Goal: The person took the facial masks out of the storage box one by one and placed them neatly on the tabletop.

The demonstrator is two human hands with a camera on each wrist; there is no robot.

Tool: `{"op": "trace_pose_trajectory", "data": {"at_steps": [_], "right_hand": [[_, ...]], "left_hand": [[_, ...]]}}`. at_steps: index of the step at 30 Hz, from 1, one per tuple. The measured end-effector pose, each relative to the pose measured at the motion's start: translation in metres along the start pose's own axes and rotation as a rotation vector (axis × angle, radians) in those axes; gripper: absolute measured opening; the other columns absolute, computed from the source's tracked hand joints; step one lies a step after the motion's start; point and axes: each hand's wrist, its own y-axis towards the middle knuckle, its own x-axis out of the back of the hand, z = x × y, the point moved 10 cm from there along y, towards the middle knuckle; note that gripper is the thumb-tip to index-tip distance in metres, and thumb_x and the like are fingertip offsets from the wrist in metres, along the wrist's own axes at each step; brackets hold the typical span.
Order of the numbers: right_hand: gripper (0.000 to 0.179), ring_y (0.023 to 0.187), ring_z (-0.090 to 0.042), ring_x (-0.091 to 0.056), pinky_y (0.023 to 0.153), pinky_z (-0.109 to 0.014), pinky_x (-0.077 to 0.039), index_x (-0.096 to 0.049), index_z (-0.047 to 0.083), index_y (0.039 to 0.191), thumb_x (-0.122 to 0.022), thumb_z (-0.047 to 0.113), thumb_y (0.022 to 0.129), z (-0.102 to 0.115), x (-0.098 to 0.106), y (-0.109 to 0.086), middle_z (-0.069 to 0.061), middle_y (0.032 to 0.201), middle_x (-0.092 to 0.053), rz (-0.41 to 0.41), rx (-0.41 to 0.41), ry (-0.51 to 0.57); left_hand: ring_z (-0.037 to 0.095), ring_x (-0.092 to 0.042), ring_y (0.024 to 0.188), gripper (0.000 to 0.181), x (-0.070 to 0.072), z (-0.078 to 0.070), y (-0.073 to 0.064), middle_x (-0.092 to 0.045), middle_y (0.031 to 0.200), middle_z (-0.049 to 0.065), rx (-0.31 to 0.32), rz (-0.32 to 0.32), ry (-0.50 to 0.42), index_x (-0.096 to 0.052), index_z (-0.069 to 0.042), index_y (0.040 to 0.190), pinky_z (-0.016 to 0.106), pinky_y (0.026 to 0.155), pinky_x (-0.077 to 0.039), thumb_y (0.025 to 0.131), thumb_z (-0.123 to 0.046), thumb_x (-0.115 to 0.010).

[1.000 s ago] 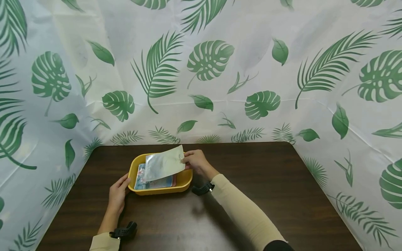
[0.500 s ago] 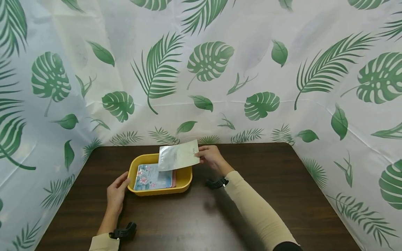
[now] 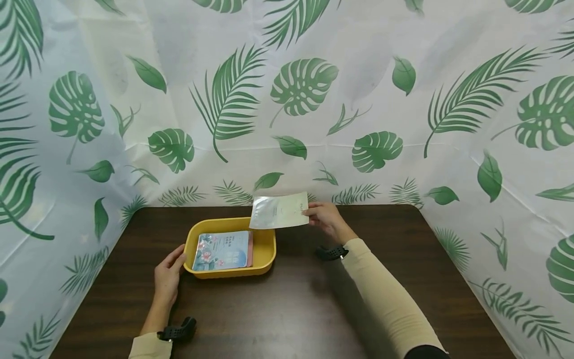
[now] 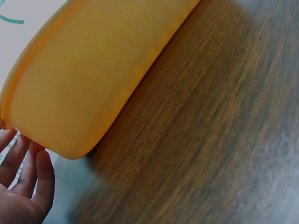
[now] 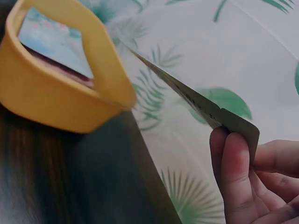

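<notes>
In the head view my right hand (image 3: pixel 329 219) pinches the right end of a flat, pale silvery-green sheet mask packet (image 3: pixel 282 210), raised over the right back rim of a yellow plastic basket (image 3: pixel 215 274). The right wrist view shows that packet (image 5: pixel 187 95) nearly edge-on between thumb and fingers. Inside the basket lies a blue packet with pink flowers (image 3: pixel 219 252), and a pinkish one (image 3: pixel 250 249) peeks out beneath it. My left hand (image 3: pixel 168 279) holds the basket's left end, fingertips at the rim. From the left wrist its fingers (image 4: pixel 44 172) meet the outer wall.
The basket stands on a dark brown wooden table (image 3: pixel 278 319), toward its back left. Close behind and around the table hangs a white sheet (image 3: pixel 323 164) printed with green leaves. Both wrists wear black straps (image 3: pixel 178 330).
My right hand has moved right and slightly back, carrying the pale packet from above the basket's middle to its right rim, uncovering the blue packet. My left hand has stayed at the basket.
</notes>
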Motion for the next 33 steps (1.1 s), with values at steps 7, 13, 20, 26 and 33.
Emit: {"op": "trace_pose_trajectory", "data": {"at_steps": [7,13,20,26,33], "right_hand": [[0.040,0.062,-0.008,-0.056,0.057,-0.020,-0.049,-0.053,-0.005,0.131,-0.062,0.004,0.093,-0.002,0.033,0.001,0.000,0.087,-0.064,-0.024,-0.034,-0.026],[0.040,0.059,-0.008,-0.057,0.056,-0.022,-0.048,-0.052,-0.008,0.130,-0.062,0.001,0.092,-0.011,0.059,0.007,0.002,0.080,-0.065,-0.075,-0.033,-0.021],[0.042,0.061,-0.007,-0.059,0.057,-0.022,-0.048,-0.051,-0.010,0.131,-0.062,-0.001,0.092,-0.027,0.080,0.014,0.005,0.074,-0.065,-0.133,-0.047,-0.047],[0.039,0.061,-0.007,-0.059,0.061,-0.026,-0.050,-0.054,-0.011,0.128,-0.062,0.000,0.092,-0.038,0.084,0.021,0.008,0.069,-0.065,-0.130,-0.032,-0.099],[0.037,0.062,-0.007,-0.062,0.065,-0.030,-0.052,-0.055,-0.013,0.126,-0.060,-0.001,0.091,-0.050,0.081,0.028,0.007,0.070,-0.064,-0.143,-0.012,-0.127]], "left_hand": [[-0.009,-0.050,0.105,0.049,-0.001,0.000,0.001,-0.044,0.151,0.011,-0.007,0.006,-0.013,-0.046,-0.011,0.145,0.003,0.079,-0.046,0.102,-0.033,-0.051],[-0.006,-0.049,0.108,0.050,-0.001,-0.002,0.000,-0.043,0.151,0.010,-0.011,0.013,-0.002,-0.045,-0.012,0.146,0.003,0.079,-0.046,0.102,-0.034,-0.050],[-0.005,-0.048,0.110,0.051,-0.002,-0.001,-0.001,-0.042,0.152,0.009,0.002,0.019,-0.001,-0.044,-0.012,0.147,0.002,0.080,-0.045,0.102,-0.036,-0.049],[-0.004,-0.047,0.110,0.050,-0.002,-0.001,-0.002,-0.042,0.152,0.008,0.005,0.018,0.001,-0.044,-0.012,0.147,0.002,0.079,-0.045,0.102,-0.035,-0.048],[-0.002,-0.046,0.113,0.051,-0.001,-0.001,-0.002,-0.040,0.154,0.007,0.010,0.019,0.020,-0.042,-0.013,0.148,0.000,0.078,-0.044,0.103,-0.037,-0.047]]}}
